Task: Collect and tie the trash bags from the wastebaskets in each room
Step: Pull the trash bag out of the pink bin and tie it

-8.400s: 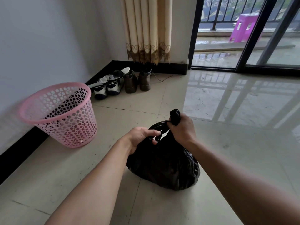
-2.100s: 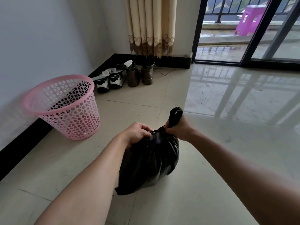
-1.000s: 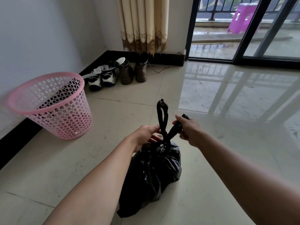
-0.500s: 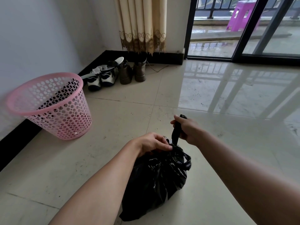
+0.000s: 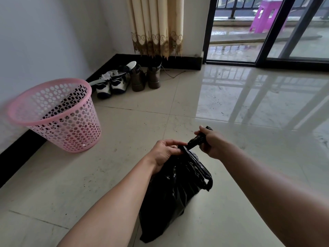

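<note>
while the crumpled black plastic trash bag (image 5: 175, 191) sits on the pale glossy tiled floor (image 5: 124, 175) in the near middle of the scene, we have both hands at its gathered neck. our left hand (image 5: 164, 154) is closed over the top of the bag, fingers curled down and pinching the bunched plastic where it narrows. our right hand (image 5: 210, 144) is fisted around a twisted black strand of the bag (image 5: 195, 140), which runs taut from the neck up and to the right into that fist, its end poking out past the knuckles. a loop of the bag's handle hangs slack on the bag's right side.

to the far left, the pink perforated plastic wastebasket (image 5: 58, 114) stands against the white wall (image 5: 44, 41), tilted, well apart from the bag. beyond it, white-and-black sneakers (image 5: 110, 84) and brown boots (image 5: 146, 77) lie under the cream patterned curtain (image 5: 156, 25). at the far right, a dark-framed glass sliding door (image 5: 267, 29) shows a purple plastic stool (image 5: 265, 15) outside.
</note>
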Demonstrator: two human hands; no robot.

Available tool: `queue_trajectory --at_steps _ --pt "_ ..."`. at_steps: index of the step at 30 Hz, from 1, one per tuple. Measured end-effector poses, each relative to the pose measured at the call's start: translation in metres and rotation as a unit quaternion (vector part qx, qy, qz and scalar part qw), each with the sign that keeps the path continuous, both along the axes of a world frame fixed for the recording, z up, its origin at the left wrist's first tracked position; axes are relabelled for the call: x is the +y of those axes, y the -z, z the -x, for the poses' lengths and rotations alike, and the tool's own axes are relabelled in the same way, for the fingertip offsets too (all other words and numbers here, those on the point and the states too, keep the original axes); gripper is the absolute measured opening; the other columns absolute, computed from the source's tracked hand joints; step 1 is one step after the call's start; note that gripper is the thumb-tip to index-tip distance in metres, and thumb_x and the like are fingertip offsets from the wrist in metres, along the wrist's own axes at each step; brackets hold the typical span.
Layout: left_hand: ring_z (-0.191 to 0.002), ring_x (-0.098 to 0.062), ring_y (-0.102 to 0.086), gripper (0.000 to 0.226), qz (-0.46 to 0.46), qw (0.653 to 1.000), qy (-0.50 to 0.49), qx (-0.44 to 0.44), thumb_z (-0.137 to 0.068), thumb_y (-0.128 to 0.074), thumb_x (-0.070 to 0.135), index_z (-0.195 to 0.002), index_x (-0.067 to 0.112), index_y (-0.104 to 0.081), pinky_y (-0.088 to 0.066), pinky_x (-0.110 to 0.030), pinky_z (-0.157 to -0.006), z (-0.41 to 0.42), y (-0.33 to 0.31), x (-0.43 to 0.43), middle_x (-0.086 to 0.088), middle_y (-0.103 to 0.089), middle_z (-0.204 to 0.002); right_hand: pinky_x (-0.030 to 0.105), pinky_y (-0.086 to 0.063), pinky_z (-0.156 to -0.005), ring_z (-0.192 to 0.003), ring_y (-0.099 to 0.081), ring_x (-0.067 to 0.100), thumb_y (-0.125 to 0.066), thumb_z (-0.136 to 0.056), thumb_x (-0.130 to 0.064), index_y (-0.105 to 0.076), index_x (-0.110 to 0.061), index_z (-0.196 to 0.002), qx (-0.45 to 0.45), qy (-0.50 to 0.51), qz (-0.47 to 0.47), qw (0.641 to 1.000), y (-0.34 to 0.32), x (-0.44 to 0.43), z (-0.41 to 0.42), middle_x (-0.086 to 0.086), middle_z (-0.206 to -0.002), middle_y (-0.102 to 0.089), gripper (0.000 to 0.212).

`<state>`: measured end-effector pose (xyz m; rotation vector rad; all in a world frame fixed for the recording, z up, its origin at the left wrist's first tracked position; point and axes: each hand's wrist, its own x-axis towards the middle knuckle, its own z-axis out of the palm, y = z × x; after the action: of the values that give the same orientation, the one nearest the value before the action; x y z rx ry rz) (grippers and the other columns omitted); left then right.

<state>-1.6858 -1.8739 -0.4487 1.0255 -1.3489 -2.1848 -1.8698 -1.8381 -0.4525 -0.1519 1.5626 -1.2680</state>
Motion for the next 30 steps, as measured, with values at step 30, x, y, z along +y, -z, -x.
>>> queue_trajectory --at_steps 30 --pt "-0.061 -0.025 -0.053 0.009 0.228 0.92 -0.08 -0.308 -0.07 -0.062 0.005 -0.068 0.012 -0.068 -0.043 -0.027 -0.061 -0.009 0.006 -0.025 -0.008 -0.06 -0.067 0.016 -0.033 -0.032 -0.033 -0.037 0.003 -0.045 -0.103 -0.03 -0.056 -0.006 -0.079 -0.042 -0.027 0.054 0.997 -0.005 -0.008 -0.022 0.0 -0.062 -0.042 0.036"
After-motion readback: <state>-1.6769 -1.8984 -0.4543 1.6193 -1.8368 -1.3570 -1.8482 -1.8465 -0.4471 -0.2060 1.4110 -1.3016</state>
